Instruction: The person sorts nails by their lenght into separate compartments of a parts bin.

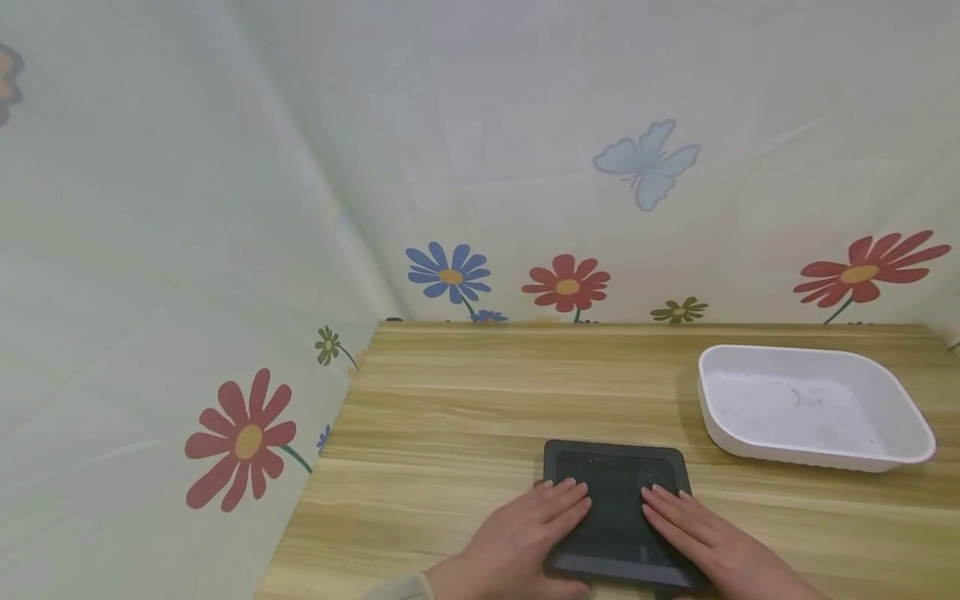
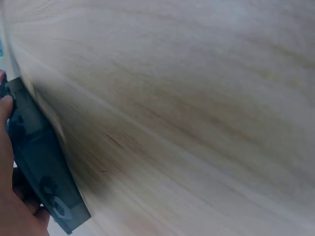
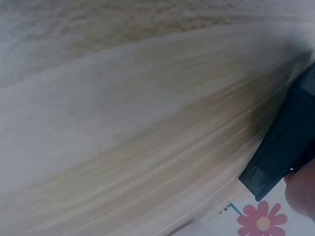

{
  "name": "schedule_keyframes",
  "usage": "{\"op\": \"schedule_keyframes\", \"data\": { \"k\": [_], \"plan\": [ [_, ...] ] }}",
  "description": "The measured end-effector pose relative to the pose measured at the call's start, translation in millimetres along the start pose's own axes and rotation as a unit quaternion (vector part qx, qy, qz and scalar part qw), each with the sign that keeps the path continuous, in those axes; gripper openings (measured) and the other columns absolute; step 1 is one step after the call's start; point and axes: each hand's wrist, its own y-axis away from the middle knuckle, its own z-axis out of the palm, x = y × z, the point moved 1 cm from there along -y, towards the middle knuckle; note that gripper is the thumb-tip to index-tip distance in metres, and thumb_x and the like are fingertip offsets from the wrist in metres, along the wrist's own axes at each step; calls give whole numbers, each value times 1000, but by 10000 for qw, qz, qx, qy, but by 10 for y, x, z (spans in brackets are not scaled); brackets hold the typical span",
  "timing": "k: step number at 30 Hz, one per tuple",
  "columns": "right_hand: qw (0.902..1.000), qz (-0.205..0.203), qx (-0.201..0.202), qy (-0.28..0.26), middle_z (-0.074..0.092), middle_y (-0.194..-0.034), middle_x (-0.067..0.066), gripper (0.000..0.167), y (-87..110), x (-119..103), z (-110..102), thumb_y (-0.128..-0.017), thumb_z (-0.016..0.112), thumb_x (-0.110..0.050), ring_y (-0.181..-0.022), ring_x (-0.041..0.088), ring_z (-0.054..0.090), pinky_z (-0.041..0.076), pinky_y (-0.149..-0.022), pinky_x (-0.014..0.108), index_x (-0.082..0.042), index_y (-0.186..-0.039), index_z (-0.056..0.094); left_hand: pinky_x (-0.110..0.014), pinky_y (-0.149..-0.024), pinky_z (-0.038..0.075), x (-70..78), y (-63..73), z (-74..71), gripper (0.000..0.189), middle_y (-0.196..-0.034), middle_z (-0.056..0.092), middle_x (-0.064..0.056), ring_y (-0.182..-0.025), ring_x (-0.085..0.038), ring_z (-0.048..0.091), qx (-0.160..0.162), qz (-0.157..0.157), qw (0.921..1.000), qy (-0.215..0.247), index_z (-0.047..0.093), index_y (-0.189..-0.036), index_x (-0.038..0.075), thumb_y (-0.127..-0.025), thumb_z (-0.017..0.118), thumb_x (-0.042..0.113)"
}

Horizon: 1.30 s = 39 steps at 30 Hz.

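Note:
A flat black rectangular box (image 1: 618,533) with a dark, glossy recessed top lies at the near middle of the wooden table. On its left side my left hand (image 1: 521,537) holds it, fingers over the top and thumb by the near edge. My right hand (image 1: 723,542) holds the opposite side in the same way. In the left wrist view the box's sloping side (image 2: 47,157) is dark and partly see-through, with a light curved mark. The right wrist view shows its other side (image 3: 285,142) and part of my hand (image 3: 302,191). Its underside is hidden.
A white shallow plastic tray (image 1: 817,354) stands at the right rear of the wood-grain table (image 1: 480,392). Pale sheeting (image 1: 487,125) printed with flowers and a butterfly hangs behind the table and along its left side.

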Motion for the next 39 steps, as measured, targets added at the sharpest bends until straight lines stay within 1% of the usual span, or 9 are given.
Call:
{"op": "schedule_keyframes", "data": {
  "k": [4, 7, 10, 15, 21, 27, 31, 35, 39],
  "plan": [
    [9993, -115, 155, 306, 53, -160, 16, 97, -13, 2, 24, -90, 76, -66, -162, 11, 23, 11, -130, 16, 0, -156, 51, -30, -129, 32, -8, 9, 21, 94, -169, 43, -6, -158, -17, 36, 67, 89, 9999, -37, 46, -162, 9, -96, 64, 73],
    [9981, -141, 222, 549, 57, -156, 15, 94, -31, 0, 31, -91, 72, -69, -160, 10, 26, 13, -130, 16, -1, -154, 54, -30, -129, 31, -12, 12, 44, 94, -168, 44, -7, -157, -18, 38, 130, 152, 9997, -161, 46, -162, 8, -95, 65, 73],
    [9975, -137, 297, 619, 60, -153, 14, 92, -41, 1, 33, -92, 71, -70, -159, 9, 28, 15, -129, 16, -2, -152, 57, -29, -129, 31, -10, 10, 55, 94, -167, 46, -8, -157, -18, 39, 180, 214, 9992, -273, 47, -161, 7, -95, 66, 72],
    [9975, -215, 388, 546, 61, -152, 14, 91, -34, 10, 37, -91, 72, -69, -159, 9, 29, 16, -129, 15, -1, -151, 58, -29, -129, 31, 0, 10, 71, 94, -166, 48, -8, -156, -18, 41, 252, 318, 9982, -438, 48, -160, 7, -95, 67, 71],
    [9968, -374, 474, 527, 61, -151, 14, 87, -27, 28, 55, -95, 69, -67, -159, 10, 29, 17, -129, 17, 1, -149, 59, -29, -129, 31, 4, 10, 89, 94, -165, 49, -9, -155, -19, 43, 334, 404, 9964, -671, 48, -160, 6, -95, 66, 72],
    [9975, -324, 509, 358, 63, -149, 14, 83, -30, 0, 71, -95, 70, -65, -155, 10, 35, 19, -128, 15, -1, -148, 61, -30, -128, 34, 10, 18, 113, 93, -161, 53, -11, -153, -21, 46, 521, 544, 9921, -1008, 52, -157, 4, -95, 65, 73],
    [9980, -250, 452, 361, 62, -151, 11, 83, -28, -7, 71, -96, 69, -66, -155, 8, 33, 18, -127, 13, -3, -148, 60, -31, -127, 35, 15, 12, 112, 93, -160, 55, -11, -152, -21, 48, 628, 597, 9899, -1126, 54, -155, 4, -95, 65, 73],
    [9987, -221, 374, 265, 58, -155, 9, 84, -33, 12, 56, -95, 70, -66, -158, 6, 29, 18, -127, 12, -3, -150, 58, -30, -127, 35, 11, 2, 91, 93, -158, 56, -11, -151, -20, 48, 697, 540, 9908, -1030, 56, -153, 4, -93, 69, 72],
    [9992, -234, 284, 157, 59, -154, 10, 86, -48, 30, 20, -93, 74, -64, -158, 5, 28, 18, -126, 11, -4, -152, 58, -30, -127, 35, 1, 0, 79, 93, -159, 55, -12, -152, -21, 47, 567, 465, 9940, -808, 55, -155, 3, -93, 70, 71]
  ]
}}
